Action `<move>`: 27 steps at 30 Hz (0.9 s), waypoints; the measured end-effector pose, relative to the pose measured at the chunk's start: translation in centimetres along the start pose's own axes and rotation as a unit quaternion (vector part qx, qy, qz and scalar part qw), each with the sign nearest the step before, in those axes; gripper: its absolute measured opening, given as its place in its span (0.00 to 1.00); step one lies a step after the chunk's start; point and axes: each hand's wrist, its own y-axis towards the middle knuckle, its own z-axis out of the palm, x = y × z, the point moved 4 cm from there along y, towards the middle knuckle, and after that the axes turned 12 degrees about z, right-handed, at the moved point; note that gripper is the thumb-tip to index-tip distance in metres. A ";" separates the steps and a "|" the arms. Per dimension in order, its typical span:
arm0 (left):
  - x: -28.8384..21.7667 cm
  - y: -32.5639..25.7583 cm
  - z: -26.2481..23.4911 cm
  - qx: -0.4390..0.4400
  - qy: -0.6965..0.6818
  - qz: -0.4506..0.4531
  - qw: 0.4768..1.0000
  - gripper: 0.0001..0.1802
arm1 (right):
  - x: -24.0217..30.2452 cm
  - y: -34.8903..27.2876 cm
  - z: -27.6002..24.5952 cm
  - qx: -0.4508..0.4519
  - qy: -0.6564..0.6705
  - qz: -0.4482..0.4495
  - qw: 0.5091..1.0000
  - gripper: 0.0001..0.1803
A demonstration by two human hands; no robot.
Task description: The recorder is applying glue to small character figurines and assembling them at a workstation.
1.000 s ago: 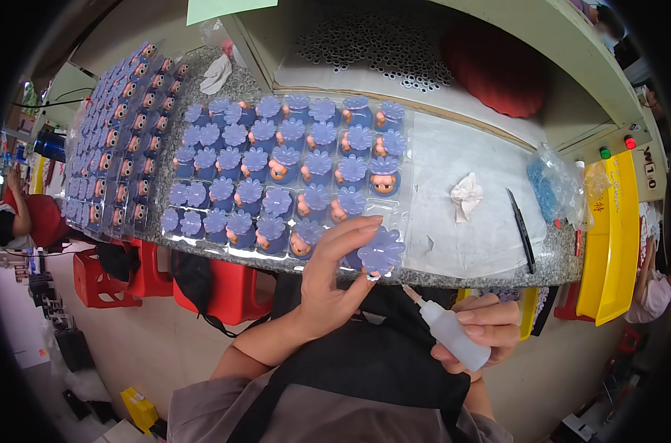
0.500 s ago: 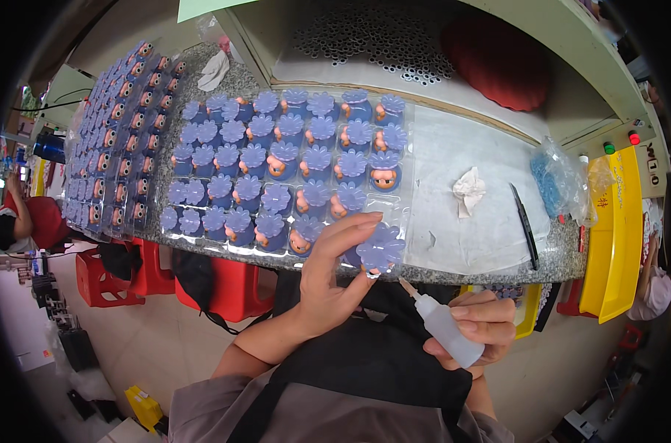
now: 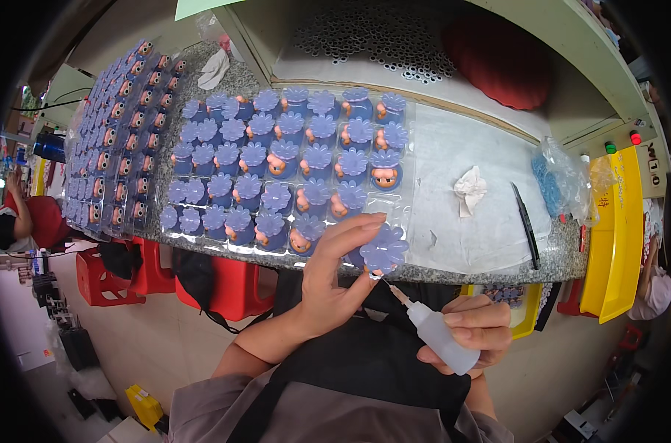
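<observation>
My left hand [image 3: 329,284] is closed on a small toy figure [image 3: 384,249] with a purple flower-shaped top, at the table's front edge. The fingers pinch it from the left, and part of its face shows at the lower side. In my right hand [image 3: 484,325] is a translucent white squeeze bottle [image 3: 440,336], tilted up to the left. Its thin nozzle tip meets or nearly meets the figure's lower side; I cannot tell which. Just behind the left hand, a clear plastic tray [image 3: 394,207] holds rows of similar figures [image 3: 282,161].
More trays of figures [image 3: 121,140] stand at the left. On white paper to the right lie a crumpled tissue [image 3: 470,190] and black tweezers [image 3: 525,225]. Beyond are a plastic bag [image 3: 561,181] and a yellow bin [image 3: 612,236]. A shelf [image 3: 490,131] with many small eye-like discs borders the back.
My right hand has brought the bottle a little left, so its nozzle tip is now at the figure's lower side. The left hand and figure have shifted only slightly.
</observation>
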 end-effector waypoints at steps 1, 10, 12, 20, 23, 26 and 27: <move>0.0 0.0 0.0 0.000 0.001 -0.002 1.000 0.29 | 0.0 0.0 0.0 0.000 0.000 0.000 1.000 0.32; 0.3 -0.3 0.3 -0.070 -0.244 -0.161 0.954 0.33 | -2.4 1.3 -0.2 -0.104 0.135 0.102 0.980 0.21; 0.3 -0.1 0.3 -0.066 -0.261 -0.182 0.946 0.35 | -3.6 1.9 0.1 -0.069 0.043 0.213 0.974 0.20; 0.3 -0.3 0.5 -0.052 -0.269 -0.189 0.943 0.36 | -4.0 2.7 2.4 0.020 -0.028 0.129 0.991 0.13; 0.3 -0.3 0.5 -0.043 -0.260 -0.182 0.947 0.36 | -3.2 3.3 2.7 0.006 -0.079 0.110 0.991 0.10; 0.4 -0.5 0.5 -0.045 -0.259 -0.191 0.946 0.35 | -2.9 3.3 2.8 -0.011 -0.095 0.092 0.991 0.08; 0.3 -0.5 0.6 -0.045 -0.260 -0.191 0.946 0.35 | -2.8 3.2 2.9 -0.011 -0.096 0.092 0.991 0.08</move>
